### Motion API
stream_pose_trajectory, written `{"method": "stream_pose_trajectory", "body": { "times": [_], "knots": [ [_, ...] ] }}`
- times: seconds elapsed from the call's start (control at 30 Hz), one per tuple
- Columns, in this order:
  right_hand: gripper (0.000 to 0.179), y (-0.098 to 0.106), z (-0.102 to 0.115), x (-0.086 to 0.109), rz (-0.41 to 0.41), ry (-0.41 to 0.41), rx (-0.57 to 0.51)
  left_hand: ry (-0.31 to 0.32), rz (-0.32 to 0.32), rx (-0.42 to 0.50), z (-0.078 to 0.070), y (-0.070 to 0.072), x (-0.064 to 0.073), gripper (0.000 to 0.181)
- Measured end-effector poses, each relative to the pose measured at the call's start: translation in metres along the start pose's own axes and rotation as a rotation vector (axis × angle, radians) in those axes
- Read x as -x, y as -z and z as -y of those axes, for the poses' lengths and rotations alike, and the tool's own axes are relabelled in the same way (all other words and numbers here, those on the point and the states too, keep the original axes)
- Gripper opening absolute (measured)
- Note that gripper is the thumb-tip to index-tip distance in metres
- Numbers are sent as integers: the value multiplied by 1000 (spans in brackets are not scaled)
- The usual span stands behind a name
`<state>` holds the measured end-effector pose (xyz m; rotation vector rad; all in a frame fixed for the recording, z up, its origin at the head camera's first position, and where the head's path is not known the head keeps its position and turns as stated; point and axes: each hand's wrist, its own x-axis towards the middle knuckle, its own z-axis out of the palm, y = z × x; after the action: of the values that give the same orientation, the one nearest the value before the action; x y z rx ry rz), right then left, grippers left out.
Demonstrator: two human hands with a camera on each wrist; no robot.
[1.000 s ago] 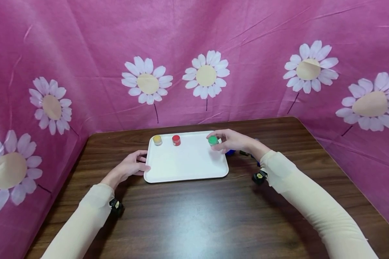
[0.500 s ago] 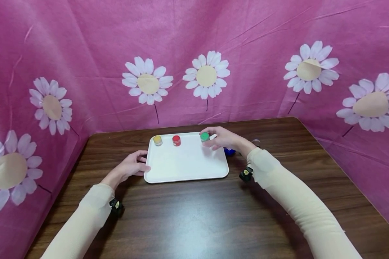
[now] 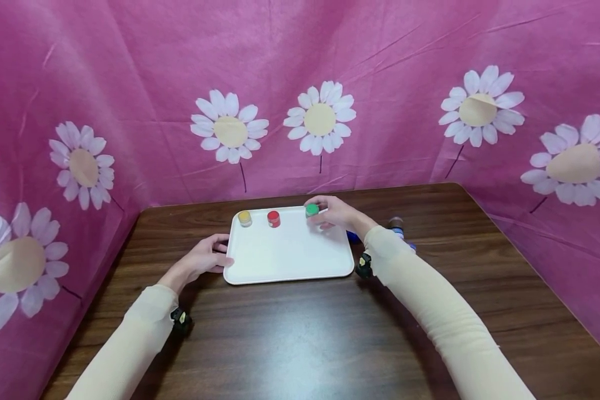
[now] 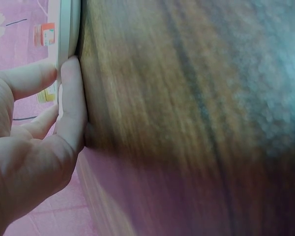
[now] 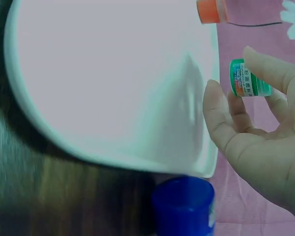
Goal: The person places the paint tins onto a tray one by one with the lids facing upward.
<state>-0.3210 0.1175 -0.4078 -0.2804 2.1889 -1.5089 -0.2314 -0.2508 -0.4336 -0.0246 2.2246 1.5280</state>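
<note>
A white tray (image 3: 290, 255) lies on the dark wooden table. My left hand (image 3: 206, 258) pinches its left edge, the thumb (image 4: 32, 81) over the rim and a finger underneath. Over the tray's far right part, my right hand (image 3: 331, 213) holds a small jar with a green lid (image 3: 312, 210) between thumb and fingers. Its printed label (image 5: 243, 78) faces the right wrist camera. Along the tray's far edge stand a red-lidded jar (image 3: 273, 219) and, left of it, a yellow-lidded jar (image 3: 245, 218).
Right of the tray is a blue jar (image 5: 183, 204), partly behind my right wrist in the head view. Past the forearm stands a brown-topped jar (image 3: 396, 223) with blue items beside it. A pink flowered cloth (image 3: 280, 66) hangs behind the table.
My right hand has moved left over the tray with the green-lidded jar, nearer to the red-lidded one. The left hand keeps its grip on the tray's edge.
</note>
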Motion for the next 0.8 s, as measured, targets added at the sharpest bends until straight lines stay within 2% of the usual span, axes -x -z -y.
{"method": "stream_pose_trajectory", "body": {
  "times": [0.23,0.4,0.5,0.8],
  "knots": [
    [51,-10,-7,-9,-25,9,34,8,2,17,5,-2,-1,78],
    [52,-14,-8,-15,0,35,94,2,-4,16,4,-1,-1,77],
    [52,-14,-9,-17,8,17,123,-4,-4,14,3,-1,-1,78],
    [52,-10,-5,-20,-1,-88,14,9,-13,15,4,0,-2,77]
  ]
}}
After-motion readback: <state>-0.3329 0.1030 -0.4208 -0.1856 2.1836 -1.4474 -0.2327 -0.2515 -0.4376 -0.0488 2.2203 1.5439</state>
